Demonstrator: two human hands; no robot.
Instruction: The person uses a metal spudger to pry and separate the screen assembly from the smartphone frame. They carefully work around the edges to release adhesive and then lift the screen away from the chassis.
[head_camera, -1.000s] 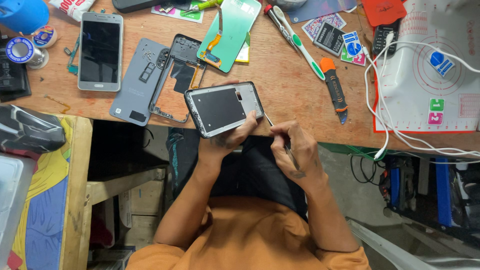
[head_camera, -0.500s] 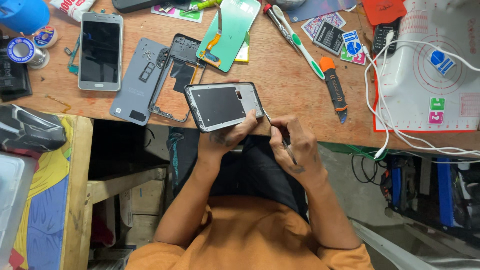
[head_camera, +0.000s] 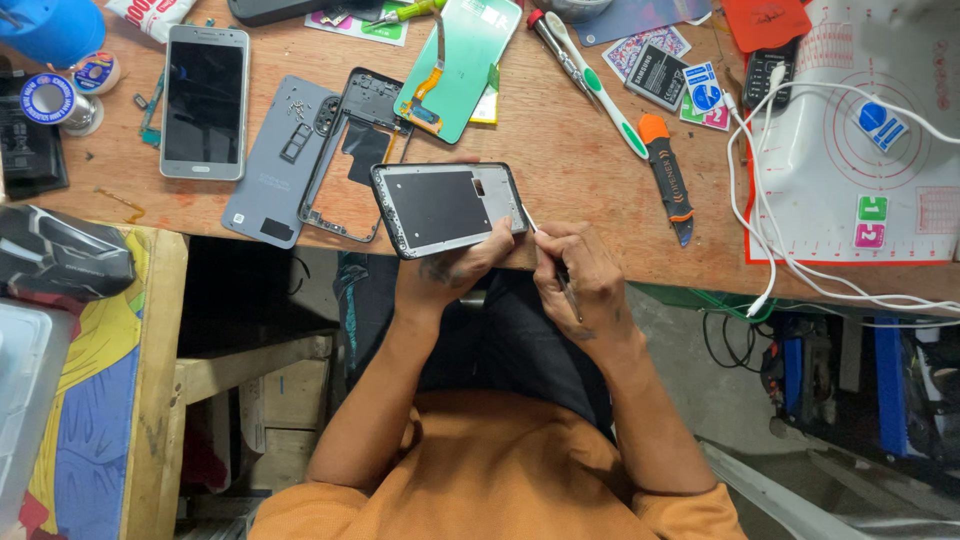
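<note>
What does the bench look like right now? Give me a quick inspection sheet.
Surface: wooden bench, scuffed, crowded.
Job's things: opened phone at the near edge; thin tool with its tip at the phone's right end.
Clutter: silver phone, grey back cover, green panel, screwdrivers, orange-handled knife, white mat.
Grippers: left hand holds the opened phone; right hand holds the thin tool.
Cables: white cable across the mat.
Surroundings: painted side table at picture left.

Black-framed phone (head_camera: 447, 208) with grey inner plate (green panel (head_camera: 462, 62) nearby), brown table (head_camera: 560, 150)
</note>
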